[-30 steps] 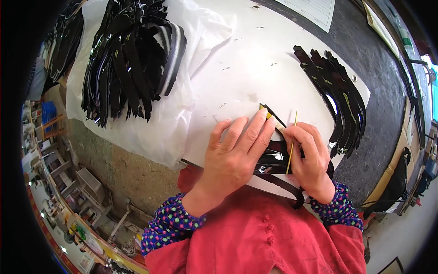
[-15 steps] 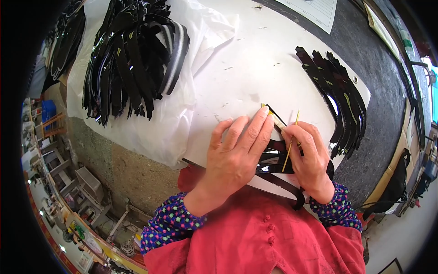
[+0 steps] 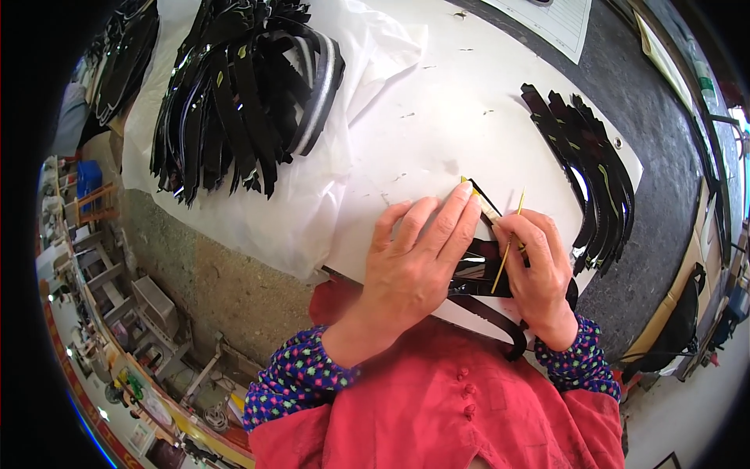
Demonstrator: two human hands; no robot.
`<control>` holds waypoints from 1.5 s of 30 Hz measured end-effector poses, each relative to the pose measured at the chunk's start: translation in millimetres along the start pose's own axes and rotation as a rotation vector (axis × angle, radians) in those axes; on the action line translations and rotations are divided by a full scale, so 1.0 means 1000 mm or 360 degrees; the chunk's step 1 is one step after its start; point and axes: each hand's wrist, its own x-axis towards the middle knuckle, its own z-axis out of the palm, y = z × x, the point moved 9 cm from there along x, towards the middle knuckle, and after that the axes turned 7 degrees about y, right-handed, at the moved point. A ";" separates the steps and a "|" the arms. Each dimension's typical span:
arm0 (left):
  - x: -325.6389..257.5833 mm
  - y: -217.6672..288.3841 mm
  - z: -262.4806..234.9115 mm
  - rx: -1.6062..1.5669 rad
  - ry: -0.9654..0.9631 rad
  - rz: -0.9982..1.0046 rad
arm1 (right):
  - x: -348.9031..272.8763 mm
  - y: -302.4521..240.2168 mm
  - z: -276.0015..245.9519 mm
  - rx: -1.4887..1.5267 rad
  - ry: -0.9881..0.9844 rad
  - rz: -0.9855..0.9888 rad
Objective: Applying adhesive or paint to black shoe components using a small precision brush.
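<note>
My left hand [image 3: 418,254] lies flat on the white board, fingers stretched out. Its index and middle fingertips press on a narrow strip [image 3: 486,205] with a yellow end and a black edge. In my right hand [image 3: 541,270] a thin yellow stick [image 3: 508,248] is pinched between thumb and index finger, pointing up and away. The right fingertips also touch the near end of the narrow strip. Beneath and between both hands lie glossy black strips [image 3: 478,275], partly hidden. A black band [image 3: 496,319] curves over the board's near edge.
A big heap of black strips [image 3: 234,117] rests on crumpled white plastic sheeting [image 3: 305,242] at the left. At the right, several black strips [image 3: 590,172] lie fanned on the white board [image 3: 437,102]. A printed sheet [image 3: 558,27] sits on the dark tabletop [image 3: 648,117] beyond.
The whole scene has shifted slightly right in the picture as the view moved. Both hands keep nearly the same pose on the strip, and the yellow stick stays in my right hand.
</note>
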 end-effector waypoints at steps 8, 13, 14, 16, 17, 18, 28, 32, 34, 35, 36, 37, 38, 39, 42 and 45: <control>0.003 -0.003 0.000 -0.0099 -0.0087 -0.0085 | 0.000 0.000 -0.001 0.0004 0.0001 -0.0007; 0.002 -0.005 0.001 -0.0004 -0.0080 -0.0018 | -0.001 -0.001 -0.002 0.0033 -0.0023 -0.0008; 0.002 -0.005 0.001 -0.0009 -0.0080 -0.0014 | -0.001 -0.001 -0.002 0.0035 -0.0029 -0.0011; 0.003 -0.005 0.001 0.0020 -0.0081 0.0017 | -0.002 -0.001 -0.002 0.0032 -0.0033 -0.0009; 0.004 -0.005 0.000 0.0012 -0.0079 0.0022 | -0.002 -0.001 -0.002 0.0015 -0.0036 -0.0037; 0.006 -0.005 0.000 -0.0010 -0.0112 0.0002 | -0.003 -0.002 -0.003 -0.0003 -0.0040 -0.0064; 0.004 -0.004 0.001 -0.0038 -0.0105 0.0041 | -0.008 -0.006 -0.007 -0.0034 -0.0010 -0.0164; 0.004 -0.003 0.000 -0.0059 -0.0146 0.0042 | -0.008 -0.006 -0.006 -0.0062 -0.0015 -0.0178; 0.005 -0.004 0.001 -0.0067 -0.0214 0.0017 | -0.008 -0.005 -0.006 -0.0064 -0.0015 -0.0176; 0.005 -0.004 0.001 -0.0066 -0.0214 0.0017 | -0.009 -0.005 -0.006 -0.0068 -0.0009 -0.0176; 0.005 -0.003 0.001 -0.0068 -0.0212 0.0019 | -0.009 -0.005 -0.006 -0.0074 -0.0003 -0.0176; 0.005 -0.003 0.001 -0.0070 -0.0211 0.0021 | -0.008 -0.006 -0.006 -0.0074 -0.0002 -0.0177; 0.005 -0.004 0.002 -0.0068 -0.0211 0.0020 | -0.008 -0.006 -0.006 -0.0076 -0.0004 -0.0174; 0.004 -0.004 0.002 -0.0066 -0.0186 0.0038 | -0.008 -0.006 -0.006 -0.0078 -0.0006 -0.0172; 0.004 -0.003 0.001 -0.0064 -0.0167 0.0061 | -0.008 -0.006 -0.006 -0.0077 -0.0018 -0.0166; 0.004 -0.003 0.001 -0.0069 -0.0167 0.0073 | -0.009 -0.006 -0.006 -0.0063 -0.0014 -0.0173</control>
